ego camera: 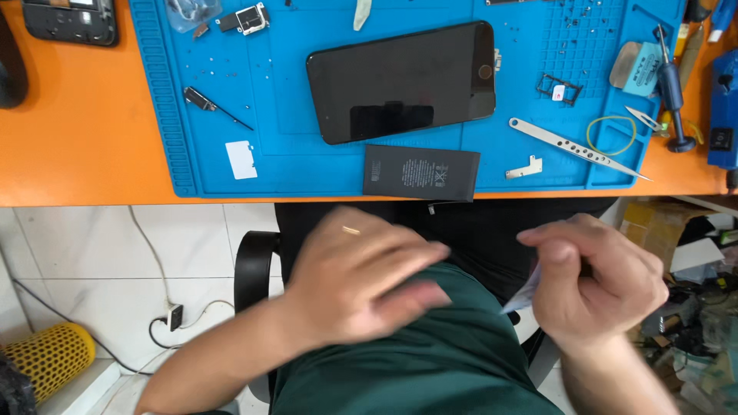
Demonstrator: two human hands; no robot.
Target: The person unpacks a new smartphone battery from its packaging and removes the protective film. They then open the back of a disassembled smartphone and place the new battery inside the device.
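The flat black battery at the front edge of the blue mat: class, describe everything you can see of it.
The flat black battery is a thin rectangular pack, matte black with small pale print on top. It lies flat on the blue mat, long side along the mat's front edge, just below the black phone, apart from it. A small tab projects at its lower right. No hand touches it.
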